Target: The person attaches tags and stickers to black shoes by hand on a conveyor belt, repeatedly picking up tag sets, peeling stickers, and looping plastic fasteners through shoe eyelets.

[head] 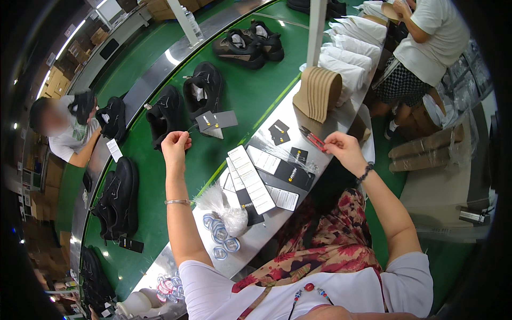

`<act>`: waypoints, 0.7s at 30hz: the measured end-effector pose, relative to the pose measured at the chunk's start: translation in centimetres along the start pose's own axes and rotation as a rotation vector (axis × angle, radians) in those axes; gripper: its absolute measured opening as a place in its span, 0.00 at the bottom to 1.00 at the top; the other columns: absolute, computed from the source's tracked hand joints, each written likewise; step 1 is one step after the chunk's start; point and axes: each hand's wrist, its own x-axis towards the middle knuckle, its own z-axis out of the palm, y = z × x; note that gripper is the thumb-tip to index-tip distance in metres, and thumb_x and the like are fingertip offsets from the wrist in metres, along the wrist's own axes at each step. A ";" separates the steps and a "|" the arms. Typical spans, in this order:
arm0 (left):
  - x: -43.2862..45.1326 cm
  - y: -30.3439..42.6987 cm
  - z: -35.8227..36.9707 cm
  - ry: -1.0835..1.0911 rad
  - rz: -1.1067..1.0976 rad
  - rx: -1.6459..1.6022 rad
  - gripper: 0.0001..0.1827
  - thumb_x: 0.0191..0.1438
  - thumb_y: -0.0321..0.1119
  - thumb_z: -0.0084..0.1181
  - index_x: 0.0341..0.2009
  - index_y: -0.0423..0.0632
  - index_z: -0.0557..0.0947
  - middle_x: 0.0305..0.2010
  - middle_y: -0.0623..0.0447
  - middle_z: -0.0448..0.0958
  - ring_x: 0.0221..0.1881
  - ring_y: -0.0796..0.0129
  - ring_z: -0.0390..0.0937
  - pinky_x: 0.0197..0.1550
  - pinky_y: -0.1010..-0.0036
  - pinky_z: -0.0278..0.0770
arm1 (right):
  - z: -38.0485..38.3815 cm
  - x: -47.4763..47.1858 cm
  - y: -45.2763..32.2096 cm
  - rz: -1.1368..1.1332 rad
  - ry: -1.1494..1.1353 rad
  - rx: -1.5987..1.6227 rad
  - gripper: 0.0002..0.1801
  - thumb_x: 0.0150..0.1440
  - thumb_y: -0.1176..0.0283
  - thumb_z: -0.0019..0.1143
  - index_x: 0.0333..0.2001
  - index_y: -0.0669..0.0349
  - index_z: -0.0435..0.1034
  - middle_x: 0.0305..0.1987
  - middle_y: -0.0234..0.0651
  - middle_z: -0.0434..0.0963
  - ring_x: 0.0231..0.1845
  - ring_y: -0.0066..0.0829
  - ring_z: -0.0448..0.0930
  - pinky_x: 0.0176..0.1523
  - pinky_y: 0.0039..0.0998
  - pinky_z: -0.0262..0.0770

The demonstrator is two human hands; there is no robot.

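My left hand (176, 143) pinches the thin cord of some dark hang tags (218, 121), which lie against a black shoe (203, 88) on the green conveyor belt. Left of that shoe stands another black shoe (163, 114), partly behind my fingers. Over the metal ledge, my right hand (340, 147) holds red-handled snips (313, 139) with their blades pointing up and left. Between my hands lie small black cards (279, 132), printed white cards (251, 180) and a fan of clear plastic fasteners (294, 155). Below them are a bundle of clear fasteners (230, 212) and round stickers (221, 236).
More black shoes (116, 200) stand on the belt at left and at the top (250, 44). Curved brown cardboard inserts (318, 94) and white wrapped bundles (344, 56) line the ledge. A metal post (316, 32) rises nearby. One co-worker (66, 124) handles a shoe; another (432, 44) stands top right.
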 end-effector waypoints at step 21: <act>-18.1 2.3 12.6 -0.268 0.442 0.343 0.08 0.49 0.28 0.57 0.32 0.38 0.77 0.30 0.45 0.76 0.29 0.62 0.75 0.31 0.73 0.73 | 5.6 0.8 1.7 -0.409 0.006 -0.784 0.04 0.49 0.73 0.50 0.27 0.61 0.71 0.31 0.41 0.71 0.38 0.41 0.74 0.42 0.36 0.72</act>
